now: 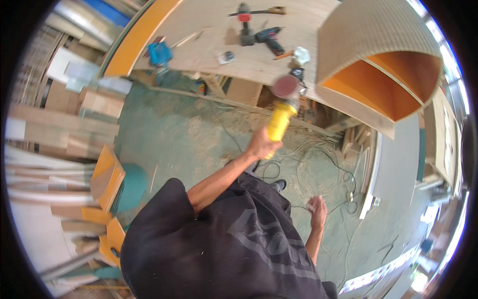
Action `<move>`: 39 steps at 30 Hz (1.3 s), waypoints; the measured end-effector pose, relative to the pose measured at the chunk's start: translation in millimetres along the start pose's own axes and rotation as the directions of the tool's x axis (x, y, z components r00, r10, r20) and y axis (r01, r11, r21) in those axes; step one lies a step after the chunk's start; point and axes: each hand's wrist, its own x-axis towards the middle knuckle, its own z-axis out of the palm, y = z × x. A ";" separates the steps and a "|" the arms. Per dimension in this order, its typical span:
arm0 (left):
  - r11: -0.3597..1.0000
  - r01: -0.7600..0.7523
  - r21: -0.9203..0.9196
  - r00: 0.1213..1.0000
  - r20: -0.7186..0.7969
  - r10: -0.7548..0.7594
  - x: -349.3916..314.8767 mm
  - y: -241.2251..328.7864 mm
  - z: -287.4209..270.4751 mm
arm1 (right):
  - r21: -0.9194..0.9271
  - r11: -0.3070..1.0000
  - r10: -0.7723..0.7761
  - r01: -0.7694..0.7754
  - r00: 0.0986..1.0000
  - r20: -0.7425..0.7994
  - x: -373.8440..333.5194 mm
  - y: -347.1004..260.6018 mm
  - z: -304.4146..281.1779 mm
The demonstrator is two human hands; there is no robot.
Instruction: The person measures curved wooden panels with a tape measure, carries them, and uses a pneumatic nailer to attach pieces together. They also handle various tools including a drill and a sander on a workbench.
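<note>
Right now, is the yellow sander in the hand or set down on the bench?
In hand. The left hand grips the yellow sander by its body, lifted above the floor, its disc near the workbench edge.

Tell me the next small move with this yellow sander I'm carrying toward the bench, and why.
Probably carry the yellow sander on toward the curved ribbed panel and bring your free right hand up to steady it. Only your left hand grips it, its disc is in the air short of the bench, and the right hand hangs empty.
</note>
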 end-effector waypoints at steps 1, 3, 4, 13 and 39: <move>0.998 -0.060 0.033 0.996 -0.058 0.062 -22.8 5.6 7.2 | 0.025 0.999 -0.047 0.043 0.986 0.158 0.2 -39.6 33.8; 0.965 -0.188 0.183 0.982 0.018 0.188 -54.9 21.2 16.5 | 0.148 0.985 -0.143 0.089 0.901 0.410 -11.2 -87.9 103.1; 0.953 -0.147 0.263 0.981 0.163 0.106 -67.2 34.3 14.4 | 0.237 0.968 -0.194 0.081 0.840 0.506 -15.9 -97.7 129.3; 0.609 -0.790 -0.068 0.462 0.587 0.665 17.4 9.5 -109.5 | 0.920 0.391 -0.122 0.034 0.992 0.015 8.4 6.9 174.4; 0.961 0.213 0.178 0.603 -0.798 0.014 200.4 -123.2 -546.2 | -0.762 0.150 0.835 0.630 -0.493 -0.243 -673.4 347.8 327.6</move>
